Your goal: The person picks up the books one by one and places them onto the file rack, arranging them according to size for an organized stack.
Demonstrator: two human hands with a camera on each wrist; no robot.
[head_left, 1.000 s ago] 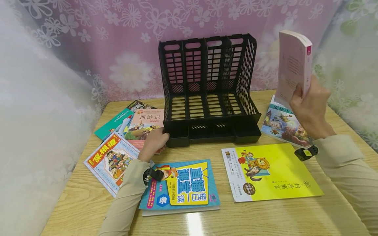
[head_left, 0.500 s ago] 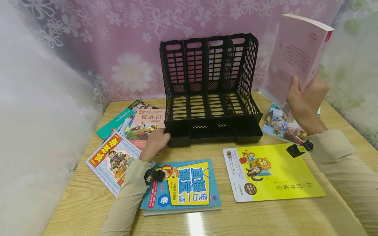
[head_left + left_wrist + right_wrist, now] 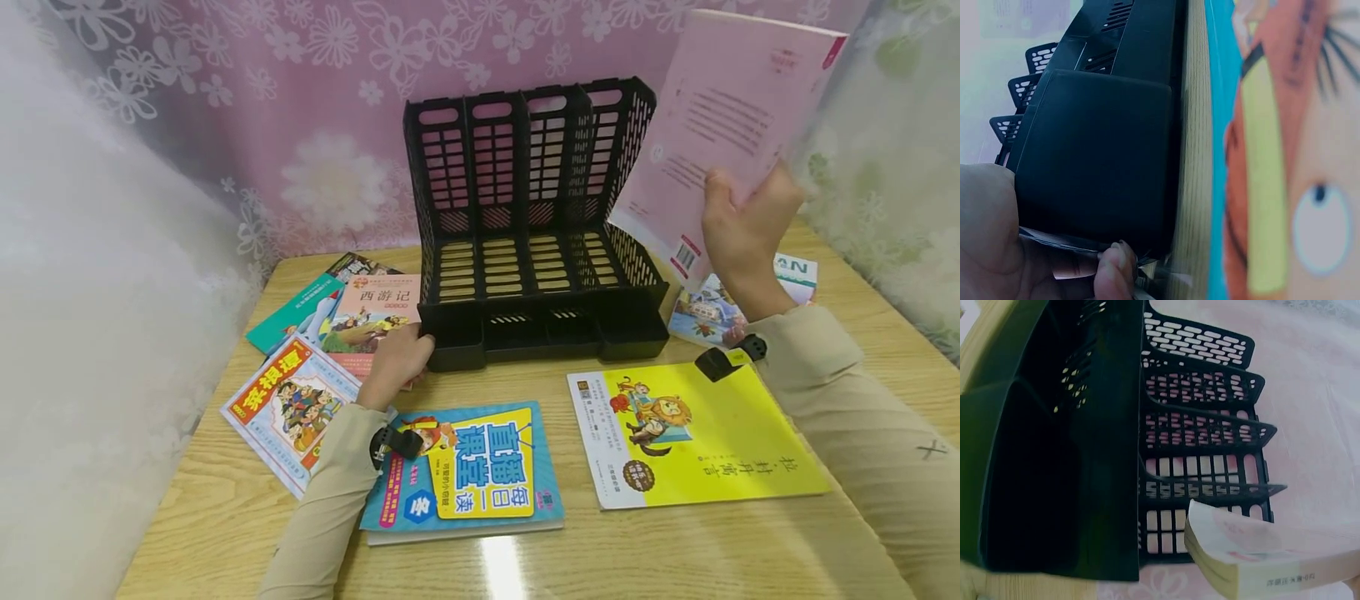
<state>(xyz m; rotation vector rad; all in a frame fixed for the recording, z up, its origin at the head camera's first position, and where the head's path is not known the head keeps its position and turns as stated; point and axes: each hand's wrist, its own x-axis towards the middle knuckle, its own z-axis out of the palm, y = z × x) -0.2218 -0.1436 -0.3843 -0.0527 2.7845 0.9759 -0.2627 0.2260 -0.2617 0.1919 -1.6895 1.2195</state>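
Observation:
A black plastic book rack [image 3: 536, 321] with upright dividers and front trays stands at the back of the table. My left hand [image 3: 397, 354] grips its front left corner; in the left wrist view, fingers curl round the edge of the front tray [image 3: 1097, 156]. On the right, my right hand [image 3: 750, 221] holds a thick pink paperback book [image 3: 723, 117] in the air, thumb on the printed back cover. The book's lower left edge overlaps the rack's right wall in the head view. From the right wrist, the book [image 3: 1272, 572] appears beside the rack's end slot.
Left of the rack lie several books, including a pink-orange one [image 3: 375, 304] and a red-and-blue one [image 3: 296, 412]. In front are a blue book [image 3: 480, 475] and a yellow book [image 3: 720, 442]. Another book [image 3: 701, 312] lies partly under the right hand. A floral curtain [image 3: 322, 108] hangs behind.
My right hand has carried the pink book up and leftward to the rack's right side, turning its back cover toward the head camera. The left hand stays at the rack's corner.

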